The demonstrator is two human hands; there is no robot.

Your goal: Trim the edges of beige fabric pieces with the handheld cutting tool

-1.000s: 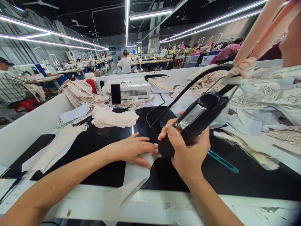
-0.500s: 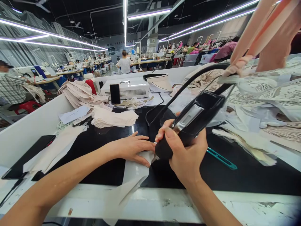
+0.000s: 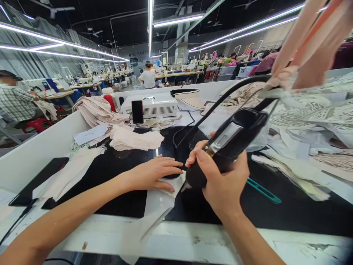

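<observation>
My left hand (image 3: 154,175) lies over a pale, partly see-through strip (image 3: 158,204), its fingers stretched out and somewhat apart. That strip runs down past the front edge of the black work surface (image 3: 118,200). A small cream fabric piece (image 3: 180,182) shows between my left fingers and the tool. My right hand (image 3: 223,180) is wrapped round a black corded hand tool (image 3: 234,132) with a silver panel, held tilted; its exact kind is unclear. The tool's rounded lower end is beside the cream piece, and whether they touch is hidden. Pale fabric strips (image 3: 286,73) are tied at its upper end.
A stack of cream fabric pieces (image 3: 136,138) lies ahead, with a phone (image 3: 137,112) against a white vented box (image 3: 154,105). A teal slotted tool (image 3: 264,190) rests at right. Lace pieces (image 3: 298,106) are heaped behind it. Co-workers sit beyond.
My left fingers have lifted slightly, baring more of the cream piece. The tool in my right hand has drawn a little to the right of it. The whole view has shifted slightly.
</observation>
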